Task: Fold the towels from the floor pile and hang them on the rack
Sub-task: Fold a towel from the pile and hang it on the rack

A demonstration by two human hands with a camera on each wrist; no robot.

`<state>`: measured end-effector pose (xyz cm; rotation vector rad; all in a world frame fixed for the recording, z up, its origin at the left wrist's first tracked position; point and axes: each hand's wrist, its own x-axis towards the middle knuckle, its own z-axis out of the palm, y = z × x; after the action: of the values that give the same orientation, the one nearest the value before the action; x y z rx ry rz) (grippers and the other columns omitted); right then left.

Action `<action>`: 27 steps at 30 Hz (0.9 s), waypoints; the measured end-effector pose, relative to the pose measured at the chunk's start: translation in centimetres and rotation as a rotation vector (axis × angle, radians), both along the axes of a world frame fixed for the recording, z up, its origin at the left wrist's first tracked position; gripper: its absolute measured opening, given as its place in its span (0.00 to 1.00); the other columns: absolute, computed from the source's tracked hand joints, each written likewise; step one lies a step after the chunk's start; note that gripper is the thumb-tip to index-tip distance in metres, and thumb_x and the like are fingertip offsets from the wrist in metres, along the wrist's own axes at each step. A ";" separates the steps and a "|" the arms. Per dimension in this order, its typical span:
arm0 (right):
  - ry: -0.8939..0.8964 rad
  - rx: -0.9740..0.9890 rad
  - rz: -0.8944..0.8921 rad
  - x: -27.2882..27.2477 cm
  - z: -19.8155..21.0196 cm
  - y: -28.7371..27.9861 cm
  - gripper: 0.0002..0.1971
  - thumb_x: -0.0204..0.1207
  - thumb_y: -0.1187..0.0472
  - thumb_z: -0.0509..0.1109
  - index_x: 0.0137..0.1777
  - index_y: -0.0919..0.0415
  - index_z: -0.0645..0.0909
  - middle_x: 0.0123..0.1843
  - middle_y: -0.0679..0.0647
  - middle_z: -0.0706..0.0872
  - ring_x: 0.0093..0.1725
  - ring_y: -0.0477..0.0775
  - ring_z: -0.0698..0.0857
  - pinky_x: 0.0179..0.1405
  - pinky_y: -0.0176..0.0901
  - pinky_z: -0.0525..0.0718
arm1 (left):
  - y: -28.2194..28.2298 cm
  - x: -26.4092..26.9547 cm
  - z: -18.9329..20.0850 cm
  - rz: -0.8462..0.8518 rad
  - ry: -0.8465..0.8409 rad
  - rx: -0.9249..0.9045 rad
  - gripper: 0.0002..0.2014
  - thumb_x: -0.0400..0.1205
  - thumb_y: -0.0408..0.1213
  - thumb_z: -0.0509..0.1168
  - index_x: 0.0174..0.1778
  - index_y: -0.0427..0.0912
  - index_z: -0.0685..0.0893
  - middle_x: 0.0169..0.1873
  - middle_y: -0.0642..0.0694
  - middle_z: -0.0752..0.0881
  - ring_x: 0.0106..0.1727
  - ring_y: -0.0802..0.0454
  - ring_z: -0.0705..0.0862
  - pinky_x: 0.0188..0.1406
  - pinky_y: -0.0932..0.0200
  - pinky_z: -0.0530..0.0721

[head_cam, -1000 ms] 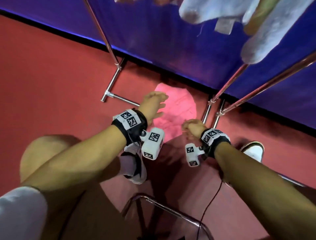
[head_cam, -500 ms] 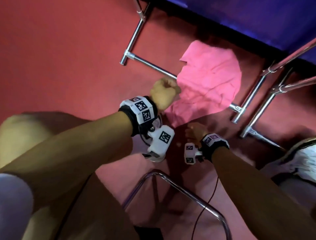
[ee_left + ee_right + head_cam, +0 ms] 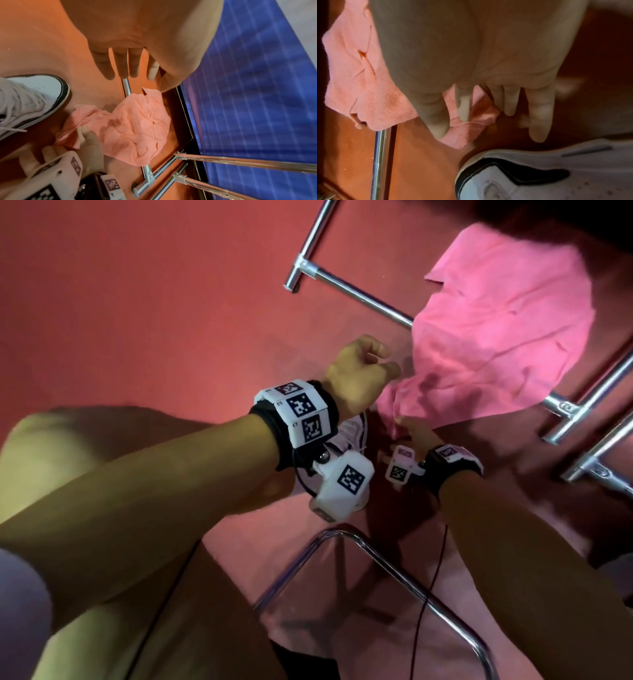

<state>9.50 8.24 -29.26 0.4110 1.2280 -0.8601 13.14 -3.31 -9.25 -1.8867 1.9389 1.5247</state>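
A crumpled pink towel (image 3: 496,330) lies on the red floor, draped over the rack's chrome base bar (image 3: 359,296). My right hand (image 3: 406,424) is low at the towel's near corner, and in the right wrist view its thumb and forefinger (image 3: 462,108) pinch that corner of the towel (image 3: 359,67). My left hand (image 3: 376,361) hovers just left of the towel's edge and holds nothing. In the left wrist view its fingers (image 3: 121,67) hang relaxed above the bar, with the towel (image 3: 137,128) below them.
The rack's chrome uprights (image 3: 596,395) rise at the right, in front of a blue wall panel (image 3: 257,94). A white shoe (image 3: 539,175) stands close to the towel's near corner. A chrome chair frame (image 3: 394,570) and a thin black cable (image 3: 435,577) lie below my arms.
The head view has tipped down and closer to the floor. My right hand has reached forward and taken the towel's near corner. My left hand has stayed by the towel's left edge.
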 end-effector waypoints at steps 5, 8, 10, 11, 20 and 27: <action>0.203 -0.064 0.188 -0.1 1.0 -1.5 0.23 0.82 0.63 0.66 0.78 0.63 0.72 0.76 0.63 0.76 0.72 0.62 0.77 0.68 0.49 0.73 | -0.4 0.1 0.1 -0.025 0.042 0.005 0.08 0.77 0.31 0.73 0.49 0.43 0.81 0.34 0.54 0.79 0.33 0.58 0.77 0.30 0.69 0.76; 0.393 -0.142 0.061 0.4 3.2 -0.9 0.11 0.72 0.68 0.77 0.54 0.63 0.86 0.52 0.62 0.88 0.52 0.59 0.85 0.63 0.57 0.82 | -0.9 -0.1 0.4 -0.038 0.064 -0.009 0.11 0.75 0.29 0.74 0.48 0.46 0.82 0.38 0.54 0.79 0.39 0.55 0.78 0.34 0.64 0.76; 0.489 -0.113 -0.092 -0.1 5.3 -0.2 0.11 0.63 0.72 0.83 0.35 0.61 0.83 0.32 0.60 0.85 0.31 0.54 0.81 0.35 0.48 0.85 | -1.4 -0.8 1.2 -0.044 0.096 -0.040 0.12 0.74 0.27 0.72 0.44 0.49 0.82 0.38 0.55 0.80 0.37 0.58 0.80 0.33 0.65 0.75; 0.508 -0.148 -0.086 -0.9 6.3 0.1 0.13 0.62 0.72 0.83 0.32 0.62 0.80 0.28 0.61 0.83 0.25 0.53 0.78 0.26 0.43 0.80 | -1.4 -1.2 1.8 -0.056 0.128 -0.040 0.13 0.75 0.24 0.70 0.41 0.50 0.81 0.36 0.55 0.81 0.33 0.61 0.80 0.30 0.68 0.75; 0.800 -0.450 -0.208 -9.8 22.0 4.4 0.23 0.67 0.87 0.64 0.27 0.58 0.67 0.20 0.42 0.72 0.20 0.41 0.71 0.20 0.33 0.72 | 3.2 -5.1 7.9 -0.536 0.340 0.265 0.20 0.63 0.17 0.65 0.45 0.43 0.82 0.37 0.50 0.84 0.31 0.61 0.80 0.31 0.65 0.78; 1.012 -0.501 -0.303 -11.0 32.9 11.2 0.20 0.66 0.86 0.62 0.37 0.57 0.69 0.26 0.45 0.74 0.22 0.38 0.72 0.23 0.32 0.70 | 10.5 -5.6 12.6 -0.844 0.563 0.182 0.25 0.66 0.19 0.79 0.57 0.34 0.79 0.45 0.45 0.86 0.44 0.55 0.82 0.47 0.57 0.82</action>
<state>-1.48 19.43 3.63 -0.3162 1.7998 -1.6971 7.50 7.15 3.38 -0.4223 2.2205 1.8865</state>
